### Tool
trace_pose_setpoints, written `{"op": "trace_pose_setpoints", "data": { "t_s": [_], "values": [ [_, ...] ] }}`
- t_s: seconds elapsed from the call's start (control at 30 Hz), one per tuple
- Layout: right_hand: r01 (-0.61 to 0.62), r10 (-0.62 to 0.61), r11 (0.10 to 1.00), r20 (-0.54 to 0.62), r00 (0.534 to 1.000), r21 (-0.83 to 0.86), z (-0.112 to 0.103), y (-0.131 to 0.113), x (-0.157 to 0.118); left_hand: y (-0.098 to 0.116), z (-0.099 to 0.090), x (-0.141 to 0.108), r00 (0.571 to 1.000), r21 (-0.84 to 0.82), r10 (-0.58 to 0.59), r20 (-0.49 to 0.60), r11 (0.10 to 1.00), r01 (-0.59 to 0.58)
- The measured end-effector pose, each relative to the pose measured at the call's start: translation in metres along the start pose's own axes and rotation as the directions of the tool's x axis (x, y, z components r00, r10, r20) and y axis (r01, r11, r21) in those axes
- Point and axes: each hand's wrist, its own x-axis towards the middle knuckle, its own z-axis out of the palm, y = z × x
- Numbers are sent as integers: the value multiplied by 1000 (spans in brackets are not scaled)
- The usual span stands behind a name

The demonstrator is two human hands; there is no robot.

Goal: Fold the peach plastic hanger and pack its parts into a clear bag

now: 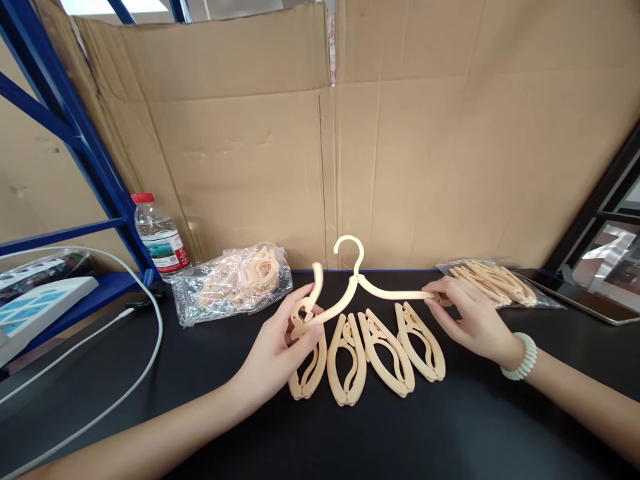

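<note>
1. A cardboard wall (400, 133) stands behind a black table (400, 433), with a blue rack frame (75, 127) at the left.
2. A white cable (150, 347) loops over the table's left part, near a water bottle (161, 237) with a red cap.
3. A clear bag of hangers (233, 280) lies left of centre; a second flat bag (495, 281) lies at the right, just behind the right hand.
4. Four folded hangers (370, 353) lie side by side on the table, below the hands.
5. An unfolded beige hanger (360, 287) is held just above them, hook up, its left arm bent upward.
6. The left hand (280, 347) is closed around the hanger's left joint, thumb on top.
7. The right hand (470, 317), bead bracelet (523, 357) at the wrist, pinches the tip of the hanger's right arm, though the fingertips hide the exact contact, so this seems a light pinch.
</note>
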Motion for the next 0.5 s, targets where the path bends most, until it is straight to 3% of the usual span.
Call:
{"op": "trace_pose_setpoints", "data": {
  "t_s": [0.1,0.27,0.5],
  "values": [
    [-30,30,999,12,999,33,1,-4,-1,4,1,-2,1000,17,-19,6,1000,18],
    [-38,37,999,92,995,5,0,-7,2,6,1,-1,996,-18,-31,-85,999,29],
    [100,-50,945,167,985,-310,-8,-16,10,-5,0,0,990,-35,-29,-136,999,24]
  ]
}}
